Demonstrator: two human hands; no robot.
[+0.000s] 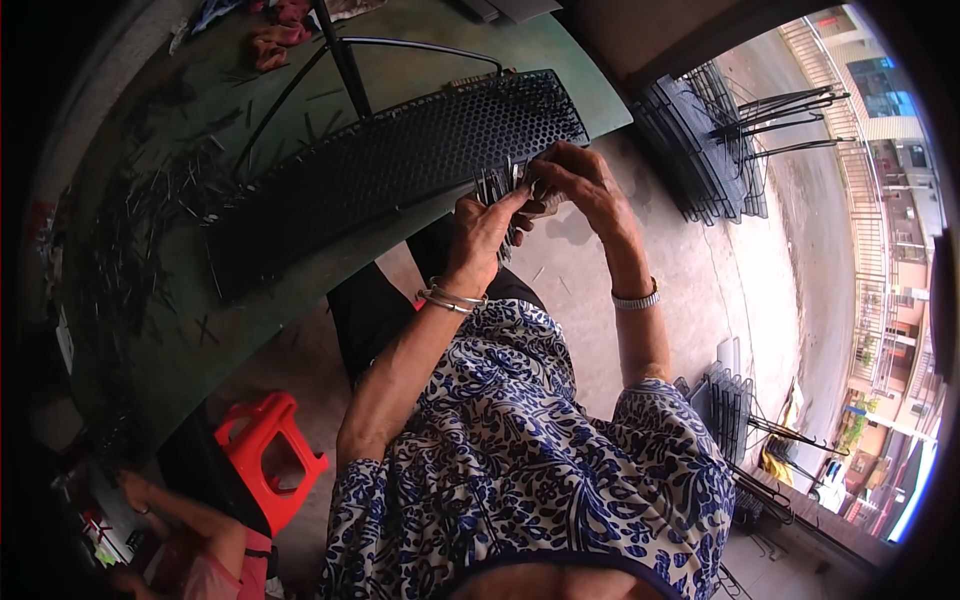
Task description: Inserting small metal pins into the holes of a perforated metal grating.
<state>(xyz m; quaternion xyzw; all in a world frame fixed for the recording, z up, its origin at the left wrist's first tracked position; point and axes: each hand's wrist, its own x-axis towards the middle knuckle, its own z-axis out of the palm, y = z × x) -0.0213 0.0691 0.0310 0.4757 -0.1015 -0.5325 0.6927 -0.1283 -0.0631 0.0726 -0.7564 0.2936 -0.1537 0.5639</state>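
Note:
In my left hand (478,240) is a bundle of thin dark strips (490,188), the fingers wrapped round it and ends sticking out above and below. My right hand (585,185) meets it at the fingertips, its thumb and fingers pinched together; whatever lies between them is too small to make out. Just beyond both hands a long black perforated panel (380,165) lies slantwise on the green table (230,360). Its holes are round, and a black wire frame (350,75) rises from its far side.
Loose dark strips (140,215) litter the table's left side. Crumpled cloths (280,35) lie at the far edge. Black wire racks (700,140) are stacked on the floor at right, with more racks (725,405) nearer. A red stool (270,455) and another person (215,545) are at lower left.

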